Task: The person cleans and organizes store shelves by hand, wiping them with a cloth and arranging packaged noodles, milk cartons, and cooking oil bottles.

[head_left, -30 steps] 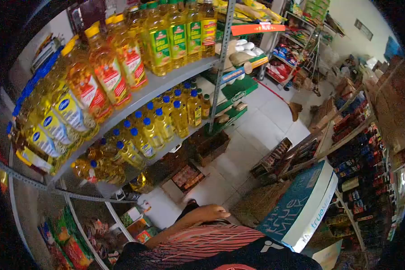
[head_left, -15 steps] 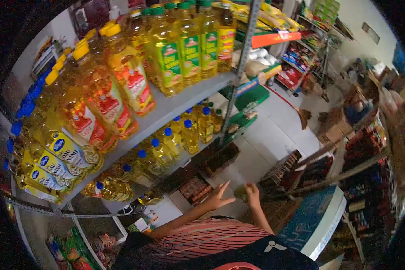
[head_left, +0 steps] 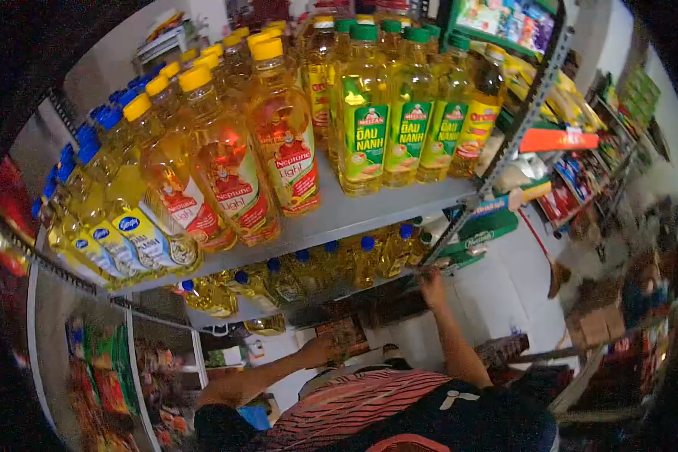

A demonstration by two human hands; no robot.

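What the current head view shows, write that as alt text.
A person's right hand and blurred left hand appear below the front of a grey shelf lined with oil bottles capped in yellow, green and blue.

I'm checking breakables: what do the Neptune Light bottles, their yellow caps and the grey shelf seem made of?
Neptune Light bottles: probably plastic, clear and glossy with glints; glass possible. Yellow caps: likely plastic, smooth, opaque, evenly coloured. Grey shelf: apparently painted metal, smooth; its post has holes.
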